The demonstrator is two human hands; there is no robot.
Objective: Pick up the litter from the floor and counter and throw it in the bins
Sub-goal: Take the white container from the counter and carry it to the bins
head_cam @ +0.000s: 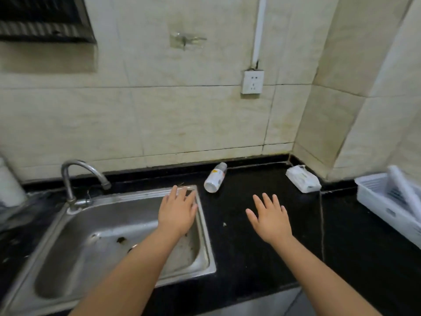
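Observation:
A small white plastic bottle point(214, 179) with an orange-marked label lies on its side on the black counter point(262, 258), near the back wall. A crumpled white wrapper packet point(303, 178) lies in the counter's back right corner. A tiny pale scrap point(224, 224) sits on the counter between my hands. My left hand point(177, 213) is stretched out flat over the sink's right rim, fingers apart, holding nothing. My right hand point(270, 218) hovers open over the counter, below and to the right of the bottle.
A steel sink point(206, 233) with a curved tap point(77, 174) fills the left half. A white slatted basket point(387, 206) holding a white object stands at the right edge. A wall socket point(252, 82) is above the counter. A thin cord point(321, 224) runs across the counter.

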